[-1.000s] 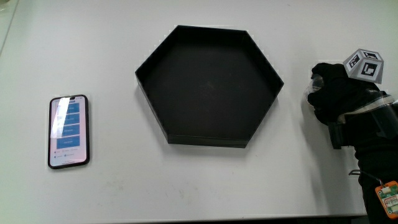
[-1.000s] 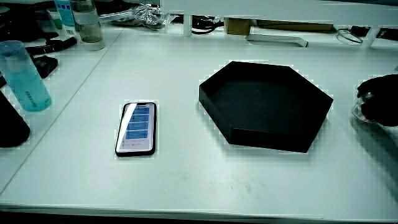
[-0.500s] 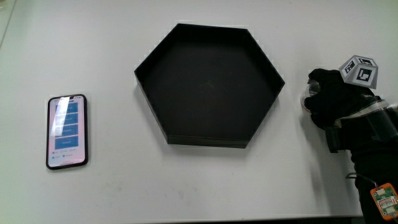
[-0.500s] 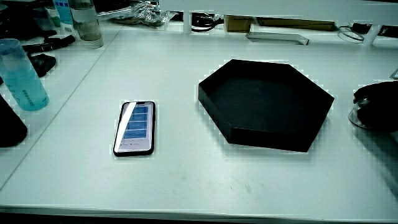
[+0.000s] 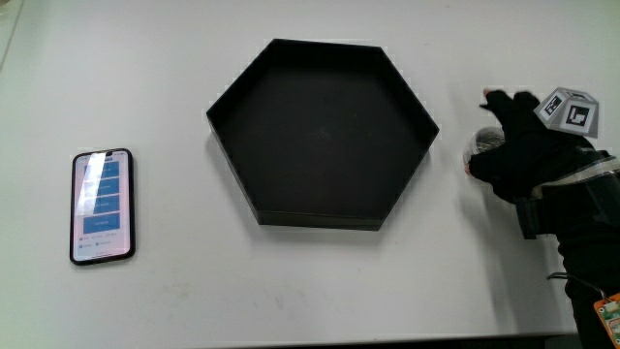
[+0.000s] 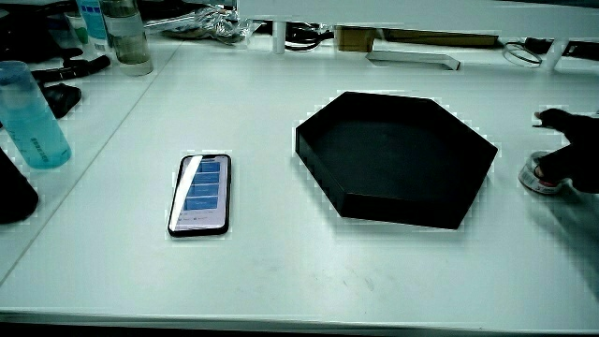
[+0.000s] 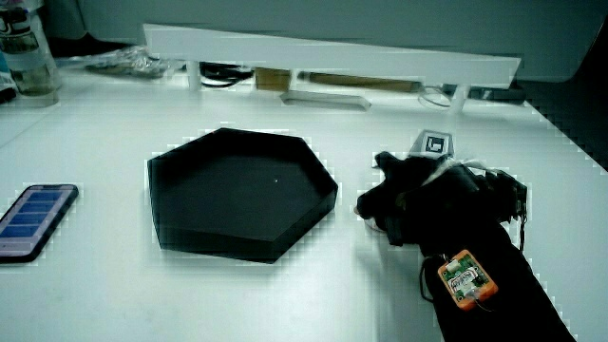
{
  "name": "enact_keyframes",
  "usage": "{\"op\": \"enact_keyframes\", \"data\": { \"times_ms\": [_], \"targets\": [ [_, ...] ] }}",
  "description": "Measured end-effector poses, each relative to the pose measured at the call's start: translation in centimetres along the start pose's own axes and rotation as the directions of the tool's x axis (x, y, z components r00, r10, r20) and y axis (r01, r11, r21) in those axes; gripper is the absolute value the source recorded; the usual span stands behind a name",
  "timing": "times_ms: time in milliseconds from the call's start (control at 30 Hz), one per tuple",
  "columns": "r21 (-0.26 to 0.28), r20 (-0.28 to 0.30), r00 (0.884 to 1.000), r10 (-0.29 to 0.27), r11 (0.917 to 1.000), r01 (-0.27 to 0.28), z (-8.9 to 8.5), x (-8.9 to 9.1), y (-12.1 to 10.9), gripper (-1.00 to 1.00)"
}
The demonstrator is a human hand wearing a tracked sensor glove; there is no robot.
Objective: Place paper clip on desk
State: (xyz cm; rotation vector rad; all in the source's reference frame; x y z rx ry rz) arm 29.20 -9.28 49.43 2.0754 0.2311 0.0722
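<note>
Paper clip cannot be made out. The hand point(image 5: 518, 155) rests fingers spread over a small round container point(image 5: 481, 143) on the bench point(image 5: 320, 281), beside the black hexagonal tray point(image 5: 320, 131).

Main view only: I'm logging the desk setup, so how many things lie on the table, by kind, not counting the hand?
Black hexagonal tray: 1
Smartphone: 1
Small round object under the hand, partly hidden, kind unclear: 1
Total: 3
</note>
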Motion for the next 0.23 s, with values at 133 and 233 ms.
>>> {"op": "enact_keyframes", "data": {
  "times_ms": [133, 233],
  "targets": [
    [0.127, 0.017, 1.0, 0.013, 0.9918, -0.015, 1.9, -0.5, -2.0, -1.0],
    [0.191, 0.026, 0.999, 0.036, 0.9808, -0.04, 3.0, -1.0, -3.6, -1.0]
  ]
}}
